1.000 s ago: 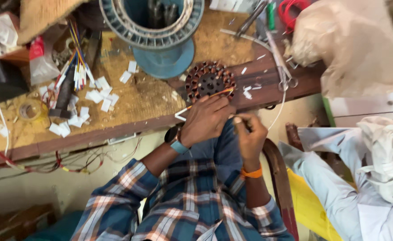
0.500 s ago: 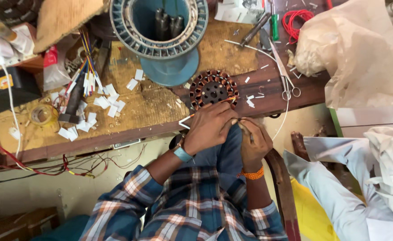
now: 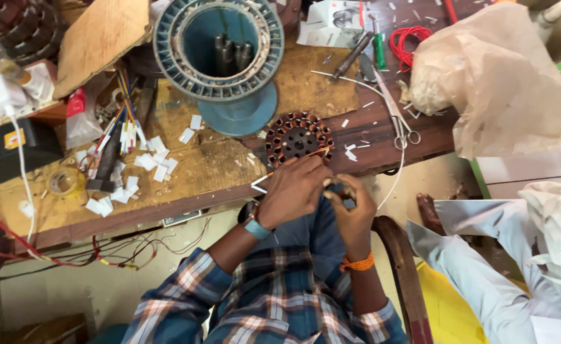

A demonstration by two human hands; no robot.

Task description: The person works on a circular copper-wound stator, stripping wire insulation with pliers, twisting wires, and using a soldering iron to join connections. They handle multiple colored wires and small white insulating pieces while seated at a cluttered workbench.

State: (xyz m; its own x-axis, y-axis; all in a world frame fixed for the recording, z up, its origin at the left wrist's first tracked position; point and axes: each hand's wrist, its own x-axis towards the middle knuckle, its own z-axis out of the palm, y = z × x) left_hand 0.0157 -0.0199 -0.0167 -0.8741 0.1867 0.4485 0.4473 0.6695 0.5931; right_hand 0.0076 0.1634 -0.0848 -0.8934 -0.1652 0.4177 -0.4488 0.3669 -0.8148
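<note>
You had two hands at work, your left hand [image 3: 296, 191] and your right hand [image 3: 350, 207]. One copper-wound stator [image 3: 298, 137] lay before you, beside one blue finned housing [image 3: 219, 48]. There was one pair of scissors [image 3: 395, 118], one green-handled screwdriver [image 3: 380, 50], one red wire coil [image 3: 409, 44] and one tape roll [image 3: 66, 181].

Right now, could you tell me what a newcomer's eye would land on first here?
Probably the big blue-grey ribbed drum at the top of the workbench. Below it, near the bench's front edge, lies a round copper-wound stator, with the left hand and right hand close together just in front of it.
</note>
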